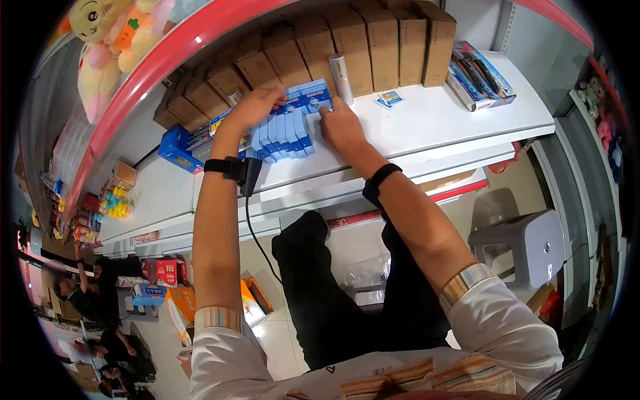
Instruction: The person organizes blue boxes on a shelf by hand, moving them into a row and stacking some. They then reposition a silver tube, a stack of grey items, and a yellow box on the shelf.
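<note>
Small blue boxes stand together on the white shelf, with a back row (308,99) against the brown cartons and a front cluster (283,135) of several upright ones. My left hand (257,108) has its fingers bent against the left end of the back row. At the right end, my right hand (341,128) presses thumb and fingers to the last box, its fingertips partly hidden. The row sits between both hands. Close behind my right hand stands a silver-white cylinder (340,77).
Tall brown cartons (350,50) line the back of the white shelf (427,123). Small blue-yellow packets (389,99) lie right of the cylinder, and a boxed toy (480,77) farther right. A grey stool (523,247) stands below. Other people (120,350) are at lower left.
</note>
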The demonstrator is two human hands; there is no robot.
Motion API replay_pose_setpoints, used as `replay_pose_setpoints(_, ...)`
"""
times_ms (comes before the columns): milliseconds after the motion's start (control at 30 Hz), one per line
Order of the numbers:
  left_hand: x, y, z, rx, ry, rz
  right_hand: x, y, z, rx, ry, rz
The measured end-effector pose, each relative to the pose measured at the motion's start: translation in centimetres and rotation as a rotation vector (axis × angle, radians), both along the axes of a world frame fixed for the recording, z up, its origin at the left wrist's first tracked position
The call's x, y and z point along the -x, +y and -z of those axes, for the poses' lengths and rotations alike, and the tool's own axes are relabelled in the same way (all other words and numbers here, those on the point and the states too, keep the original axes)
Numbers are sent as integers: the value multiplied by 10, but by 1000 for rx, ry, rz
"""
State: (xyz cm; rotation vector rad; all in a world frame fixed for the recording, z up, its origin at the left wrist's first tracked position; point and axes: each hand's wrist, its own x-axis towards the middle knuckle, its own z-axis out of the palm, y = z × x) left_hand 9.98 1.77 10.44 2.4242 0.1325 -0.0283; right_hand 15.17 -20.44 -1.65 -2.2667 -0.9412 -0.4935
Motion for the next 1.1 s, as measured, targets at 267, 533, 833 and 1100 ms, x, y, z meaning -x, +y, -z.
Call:
replay_pose_setpoints(267, 83, -14, -13, 106, -432, -144, -3, 2, 0, -77, -18, 64)
replay_pose_setpoints(533, 98, -24, 44, -19, -545, -76, -12, -7, -11, -516, 527, -374)
replay_pose_setpoints(833, 87, -46, 45, -253, -608, -71, 15, -17, -34, -173, 637, -516)
replay_pose_setpoints(1100, 86, -46, 71, -96, -980, -176, 18, -29, -29, -273, 498, -367)
